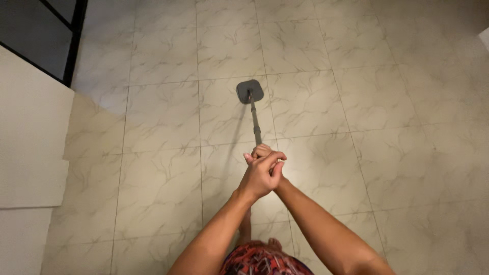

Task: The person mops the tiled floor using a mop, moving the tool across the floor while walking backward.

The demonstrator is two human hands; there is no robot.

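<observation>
Pale wall (30, 132) at far left. Left hand (259, 175) wrapped over right hand (265, 153), fingers of both clamped together on mop handle (255, 122). Grey mop head (250, 90) flat on marbled floor tiles (382, 127), ahead of hands.

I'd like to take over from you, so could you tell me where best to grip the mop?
Grip the mop at the top end of its thin pole, from above, where both hands now clasp it; the pole slants up from the flat head on the tiles.
</observation>
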